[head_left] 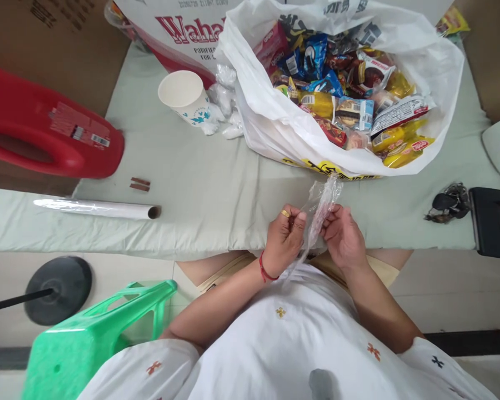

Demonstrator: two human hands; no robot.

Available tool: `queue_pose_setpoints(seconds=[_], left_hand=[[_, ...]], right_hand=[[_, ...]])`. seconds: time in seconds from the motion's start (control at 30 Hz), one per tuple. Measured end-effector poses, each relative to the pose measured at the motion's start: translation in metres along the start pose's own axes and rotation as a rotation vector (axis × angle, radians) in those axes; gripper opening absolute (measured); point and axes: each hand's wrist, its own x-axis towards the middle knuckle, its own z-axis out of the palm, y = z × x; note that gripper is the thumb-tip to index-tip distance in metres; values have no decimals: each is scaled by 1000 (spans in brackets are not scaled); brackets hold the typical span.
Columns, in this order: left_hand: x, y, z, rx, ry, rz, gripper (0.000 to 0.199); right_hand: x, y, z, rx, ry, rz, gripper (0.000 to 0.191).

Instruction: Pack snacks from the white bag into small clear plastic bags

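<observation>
Between my two hands is a crumpled strip of clear plastic film (320, 214), its upper end near the front of the big bag. My left hand (286, 233) pinches the film's left side, thumb against the fingers. On the other side, my right hand (344, 236) has its fingertips closed on the film. Just beyond them stands a white plastic bag (270, 125) full of wrapped snacks (341, 105) in several colours. Left of the bag are a paper cup (183, 94) with blue print and small bundles of clear plastic (224, 91).
A red jug (45, 128), two brown strips (140, 184) and a roll of film (100, 209) lie left on the cloth-covered table (200, 194). Keys (448, 203) and a black phone (490, 222) lie right. A printed carton (179, 28) stands behind; a green stool (95, 339) stands below left.
</observation>
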Motion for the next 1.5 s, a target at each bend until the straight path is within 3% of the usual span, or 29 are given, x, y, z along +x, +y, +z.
queue_pose_setpoints(seconds=[0.27,0.5,0.67,0.77,0.9,1.0,1.13,1.23,1.37,1.5], left_hand=[[8,-2,-14,286,169,131,45],[14,-1,-20,316,210,159,44],[8,-4,-17,291,232,128,44],[8,-2,-22,227,242,63,45],[10,1,-26,-53,212,-134,47],[11,4,-27,-204,176,-256,47],[10,13,-32,-362,2,-352,52],[10,21,-36,-483,-116,-405,53],[11,20,-34,-472,-139,-357,50],[13,5,-29,-62,128,-94,44]], right_hand=[[13,-7,-7,-268,175,-144,36],[20,-5,-5,-206,260,-217,38],[19,-1,1,-577,414,-402,38],[18,-1,-1,-630,346,-356,39],[19,0,-2,-370,263,-131,42],[17,-7,1,-185,203,-39,41],[13,-21,3,88,45,-21,33],[13,-21,1,217,14,55,23],[10,-7,2,-4,-34,195,34],[-1,6,13,-205,-125,233,46]])
